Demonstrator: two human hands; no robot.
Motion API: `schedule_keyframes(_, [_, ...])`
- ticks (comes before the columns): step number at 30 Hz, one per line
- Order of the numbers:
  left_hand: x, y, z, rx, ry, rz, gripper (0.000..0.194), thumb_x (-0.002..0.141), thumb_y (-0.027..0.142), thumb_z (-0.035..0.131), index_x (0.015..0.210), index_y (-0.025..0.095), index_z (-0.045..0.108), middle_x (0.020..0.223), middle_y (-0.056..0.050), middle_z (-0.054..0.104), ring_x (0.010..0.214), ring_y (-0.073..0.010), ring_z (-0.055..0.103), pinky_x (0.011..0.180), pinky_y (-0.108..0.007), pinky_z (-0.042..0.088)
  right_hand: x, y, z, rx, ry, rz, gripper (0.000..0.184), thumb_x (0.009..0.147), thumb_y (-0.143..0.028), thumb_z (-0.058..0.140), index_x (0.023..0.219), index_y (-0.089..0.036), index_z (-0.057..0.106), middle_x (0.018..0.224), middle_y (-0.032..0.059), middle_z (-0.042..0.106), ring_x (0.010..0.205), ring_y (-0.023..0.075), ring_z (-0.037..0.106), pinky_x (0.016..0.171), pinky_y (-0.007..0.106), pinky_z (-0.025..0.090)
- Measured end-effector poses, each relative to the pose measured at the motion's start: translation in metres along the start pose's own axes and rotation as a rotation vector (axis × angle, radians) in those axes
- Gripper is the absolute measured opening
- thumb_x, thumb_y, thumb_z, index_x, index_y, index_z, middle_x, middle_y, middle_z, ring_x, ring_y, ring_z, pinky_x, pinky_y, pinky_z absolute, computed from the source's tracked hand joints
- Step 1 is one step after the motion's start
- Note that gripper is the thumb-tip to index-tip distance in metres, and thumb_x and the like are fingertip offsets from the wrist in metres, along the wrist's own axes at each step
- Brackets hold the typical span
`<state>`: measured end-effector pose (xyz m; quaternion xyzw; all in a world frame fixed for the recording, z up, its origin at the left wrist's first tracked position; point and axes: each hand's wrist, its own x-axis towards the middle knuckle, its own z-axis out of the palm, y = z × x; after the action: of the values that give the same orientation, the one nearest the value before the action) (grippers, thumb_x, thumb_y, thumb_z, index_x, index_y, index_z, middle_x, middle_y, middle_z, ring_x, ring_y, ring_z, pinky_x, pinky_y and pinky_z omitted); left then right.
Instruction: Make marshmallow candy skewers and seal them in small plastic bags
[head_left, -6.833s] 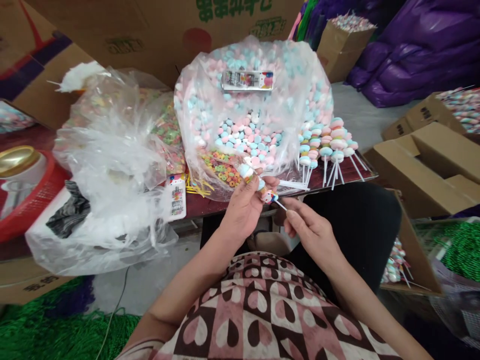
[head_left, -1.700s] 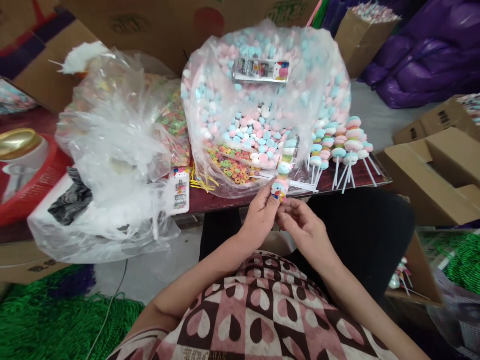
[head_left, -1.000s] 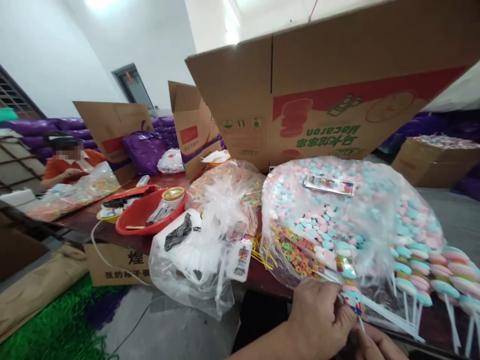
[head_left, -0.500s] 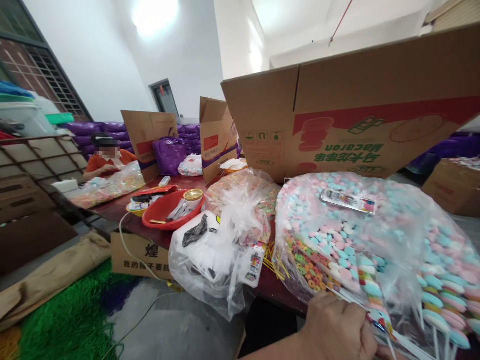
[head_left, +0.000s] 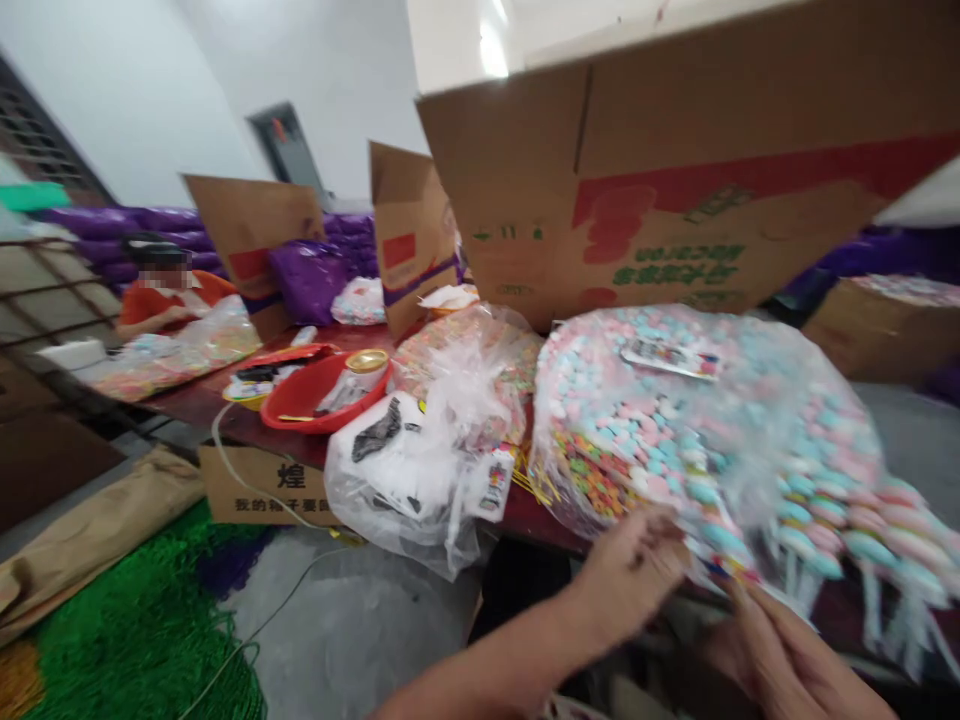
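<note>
A candy skewer (head_left: 716,555) with pastel pieces on a white stick lies between my two hands at the bottom right, blurred by motion. My left hand (head_left: 630,580) is closed round its upper part, right against the big clear bag of pink, blue and white candies (head_left: 675,420). My right hand (head_left: 780,655) comes up from below, fingers pressed together at the stick's lower end. Finished skewers (head_left: 862,540) lie in a row at the right of the bag.
A bag of coloured ring candies (head_left: 465,365), a white plastic bag (head_left: 397,470) and a red basin (head_left: 307,395) sit on the dark red table (head_left: 217,415). A large cardboard box (head_left: 675,200) stands behind. A co-worker in orange (head_left: 161,295) sits far left. Green netting (head_left: 135,620) covers the floor.
The view has swung up from my lap to the room, then dipped a little. My hands have stayed on the skewer, and my right hand has come back into view.
</note>
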<state>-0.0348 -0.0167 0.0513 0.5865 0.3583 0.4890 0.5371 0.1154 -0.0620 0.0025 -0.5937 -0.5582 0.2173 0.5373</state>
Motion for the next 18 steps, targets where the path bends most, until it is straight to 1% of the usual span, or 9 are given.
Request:
schedule_keyframes(1, [0.001, 0.004, 0.0, -0.146, -0.035, -0.091, 0.047, 0.085, 0.052, 0.056, 0.112, 0.014, 0.065, 0.1, -0.009, 0.07, 0.093, -0.0197, 0.063, 0.085, -0.031, 0.047, -0.004, -0.004, 0.001, 0.012, 0.004, 0.054, 0.033, 0.084, -0.048, 0.062, 0.094, -0.02, 0.077, 0.054, 0.0019, 0.063, 0.048, 0.0175, 0.059, 0.04, 0.025, 0.045])
schedule_keyframes(2, [0.002, 0.006, 0.001, -0.24, -0.064, -0.152, 0.053, 0.083, 0.058, 0.058, 0.107, 0.012, 0.067, 0.097, -0.01, 0.071, 0.093, -0.0207, 0.062, 0.088, -0.033, 0.046, -0.008, -0.008, 0.002, 0.035, -0.046, 0.104, 0.036, 0.084, -0.049, 0.062, 0.096, -0.018, 0.076, 0.052, 0.0007, 0.06, 0.044, 0.0162, 0.055, 0.039, 0.024, 0.043])
schedule_keyframes(3, [0.004, 0.004, 0.001, -0.277, -0.097, -0.207, 0.054, 0.08, 0.061, 0.061, 0.1, 0.011, 0.069, 0.092, -0.01, 0.071, 0.09, -0.0211, 0.062, 0.089, -0.034, 0.046, -0.01, -0.012, 0.003, 0.053, -0.097, 0.146, 0.039, 0.086, -0.05, 0.059, 0.099, -0.017, 0.075, 0.05, -0.0006, 0.057, 0.042, 0.0146, 0.051, 0.039, 0.024, 0.042])
schedule_keyframes(5, [0.009, -0.004, 0.004, -0.297, -0.106, -0.238, 0.051, 0.078, 0.059, 0.065, 0.096, 0.011, 0.07, 0.086, -0.008, 0.071, 0.087, -0.0202, 0.061, 0.089, -0.034, 0.045, -0.011, -0.016, 0.004, 0.083, -0.164, 0.196, 0.041, 0.088, -0.05, 0.056, 0.104, -0.016, 0.072, 0.049, -0.0027, 0.054, 0.041, 0.0127, 0.048, 0.04, 0.023, 0.041])
schedule_keyframes(9, [0.013, -0.026, 0.006, -0.14, -0.103, -0.21, 0.047, 0.088, 0.056, 0.053, 0.091, 0.013, 0.07, 0.087, -0.006, 0.07, 0.085, -0.0182, 0.06, 0.087, -0.031, 0.044, -0.012, -0.019, -0.001, 0.09, -0.215, 0.217, 0.036, 0.092, -0.046, 0.052, 0.102, -0.016, 0.07, 0.051, -0.0032, 0.054, 0.044, 0.0113, 0.05, 0.045, 0.022, 0.042])
schedule_keyframes(12, [0.015, -0.035, 0.005, 0.066, -0.134, -0.194, 0.043, 0.089, 0.054, 0.052, 0.084, 0.014, 0.067, 0.084, -0.004, 0.068, 0.081, -0.017, 0.057, 0.079, -0.028, 0.044, -0.012, -0.019, -0.004, 0.07, -0.174, 0.229, 0.035, 0.095, -0.044, 0.048, 0.1, -0.016, 0.069, 0.048, -0.0046, 0.052, 0.042, 0.0104, 0.048, 0.045, 0.021, 0.04])
schedule_keyframes(14, [0.018, -0.037, 0.004, 0.176, -0.11, -0.18, 0.041, 0.088, 0.053, 0.053, 0.079, 0.015, 0.065, 0.076, -0.002, 0.065, 0.075, -0.0159, 0.056, 0.073, -0.026, 0.044, -0.01, -0.017, -0.003, 0.046, -0.176, 0.221, 0.034, 0.095, -0.042, 0.047, 0.102, -0.016, 0.069, 0.048, -0.005, 0.052, 0.042, 0.0102, 0.047, 0.045, 0.021, 0.04])
schedule_keyframes(16, [0.021, -0.038, 0.002, 0.224, -0.074, -0.168, 0.04, 0.087, 0.053, 0.054, 0.074, 0.016, 0.063, 0.068, 0.0, 0.062, 0.069, -0.0146, 0.054, 0.069, -0.026, 0.043, -0.008, -0.015, -0.002, 0.022, -0.192, 0.213, 0.033, 0.095, -0.04, 0.047, 0.105, -0.017, 0.068, 0.048, -0.0051, 0.053, 0.042, 0.0101, 0.048, 0.046, 0.021, 0.04])
schedule_keyframes(18, [0.024, -0.039, 0.002, 0.191, -0.071, -0.172, 0.04, 0.086, 0.053, 0.055, 0.07, 0.017, 0.061, 0.063, 0.001, 0.059, 0.065, -0.0132, 0.053, 0.068, -0.025, 0.042, -0.006, -0.015, -0.001, -0.002, -0.178, 0.204, 0.032, 0.095, -0.039, 0.047, 0.106, -0.017, 0.068, 0.05, -0.0049, 0.054, 0.043, 0.0099, 0.048, 0.047, 0.021, 0.04])
